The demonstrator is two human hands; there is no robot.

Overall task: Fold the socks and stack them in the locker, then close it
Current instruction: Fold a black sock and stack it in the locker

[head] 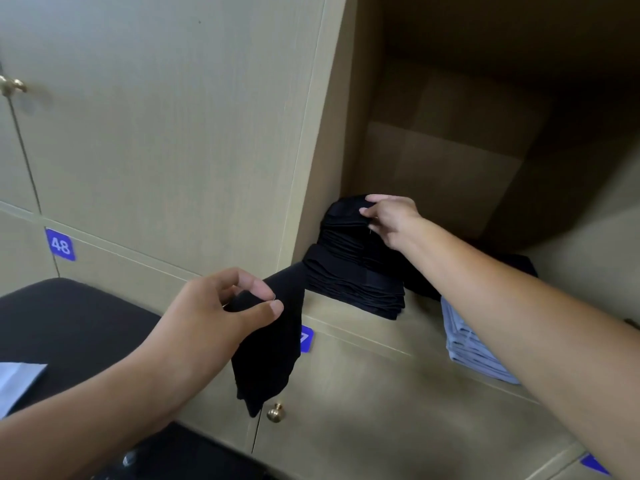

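Observation:
A tall stack of folded black socks [356,271] stands at the left front of the open locker [450,161]. My right hand [391,216] reaches into the locker and pinches the top of that stack. My left hand [221,313] pinches one end of a loose black sock [273,351] in front of the locker. This sock hangs down over the door below, and its upper end runs up to the stack. A lower stack of light blue folded socks [471,348] lies at the locker's front right, partly behind my right forearm.
Closed wooden locker doors [156,133] fill the left, with blue number tags [60,244] and brass knobs [276,412]. A cardboard box [460,147] sits deep in the locker. A black surface [69,317] with a pale cloth [17,379] lies at lower left.

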